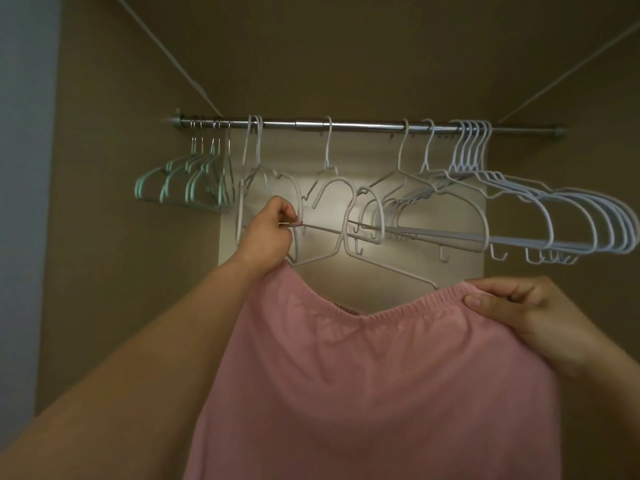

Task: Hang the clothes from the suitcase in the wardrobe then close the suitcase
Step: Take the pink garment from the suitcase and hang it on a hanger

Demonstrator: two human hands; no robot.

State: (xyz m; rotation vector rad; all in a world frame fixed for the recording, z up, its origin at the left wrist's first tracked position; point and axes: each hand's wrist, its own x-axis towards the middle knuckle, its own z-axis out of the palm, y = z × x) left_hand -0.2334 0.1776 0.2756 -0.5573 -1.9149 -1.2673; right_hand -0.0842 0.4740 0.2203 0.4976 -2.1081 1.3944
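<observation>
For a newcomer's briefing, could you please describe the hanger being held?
Follow the metal rail to the green hangers at its left end. Just right of them, the pale hanger is the only one whose bottom bar the left hand pinches.

Pink garment (363,375) below white hanger (322,227) and rail (363,125)

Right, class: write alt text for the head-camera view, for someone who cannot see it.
A right hand grips a pink garment by its elastic waistband while the left hand pinches the bar of a white hanger. Bare white hangers and green hangers hang on the wardrobe rail.
</observation>
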